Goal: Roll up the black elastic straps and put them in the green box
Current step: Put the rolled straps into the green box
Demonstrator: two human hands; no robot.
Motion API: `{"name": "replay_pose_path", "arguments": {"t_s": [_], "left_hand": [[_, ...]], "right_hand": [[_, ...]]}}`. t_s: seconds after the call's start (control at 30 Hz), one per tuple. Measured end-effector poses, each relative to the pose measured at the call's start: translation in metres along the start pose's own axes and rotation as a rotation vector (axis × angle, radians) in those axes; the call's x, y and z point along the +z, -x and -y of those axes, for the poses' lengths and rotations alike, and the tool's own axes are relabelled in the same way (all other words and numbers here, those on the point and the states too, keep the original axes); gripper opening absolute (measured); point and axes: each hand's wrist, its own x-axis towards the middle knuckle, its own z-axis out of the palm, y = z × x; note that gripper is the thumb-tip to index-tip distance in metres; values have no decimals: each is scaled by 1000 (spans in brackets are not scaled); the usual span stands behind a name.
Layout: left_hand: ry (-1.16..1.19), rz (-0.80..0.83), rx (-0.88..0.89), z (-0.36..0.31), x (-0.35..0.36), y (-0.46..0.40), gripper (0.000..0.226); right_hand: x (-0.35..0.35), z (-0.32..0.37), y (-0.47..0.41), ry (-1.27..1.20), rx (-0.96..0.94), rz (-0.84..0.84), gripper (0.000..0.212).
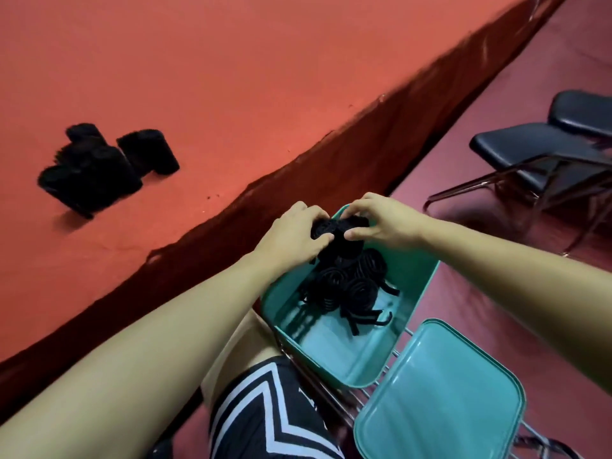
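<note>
The green box (344, 362) stands open to my right, below the table's edge, on a wire rack. Several rolled black elastic straps (347, 279) lie inside it, with a few loose ends trailing. My left hand (291, 236) and my right hand (381, 220) hold a bunch of rolled black straps (341, 231) together, just above the box's far end. Both hands press on the bunch from opposite sides. A pile of black strap rolls (99, 167) rests on the red table at the left, far from both hands.
The box's green lid (443, 399) lies open-side up beside the box on the wire rack (374, 389). The red tablecloth (198, 77) hangs over the table's edge. A black folding chair (543, 150) stands on the dark red floor at right. My knee and striped shorts (265, 405) are below.
</note>
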Motion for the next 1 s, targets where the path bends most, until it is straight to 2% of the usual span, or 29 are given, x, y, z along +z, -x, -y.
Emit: {"name": "replay_pose_path", "arguments": {"t_s": [0.27,0.5,0.67,0.83,1.0], "left_hand": [[17,171,118,-43,63,-1,38],[83,320,54,-58,97,-1,42],[79,382,27,-63,126,0,46],[58,360,-50,-67,155,-8,52],[58,396,-134,-64,176,-13,45]], "right_hand": [[14,-76,35,220,156,195,40],[29,-91,32,356,174,302,43],[46,-93,20,420,200,336,43],[58,-94,8,461,291,301,42],[72,-108,-2,407,363,298,55]]}}
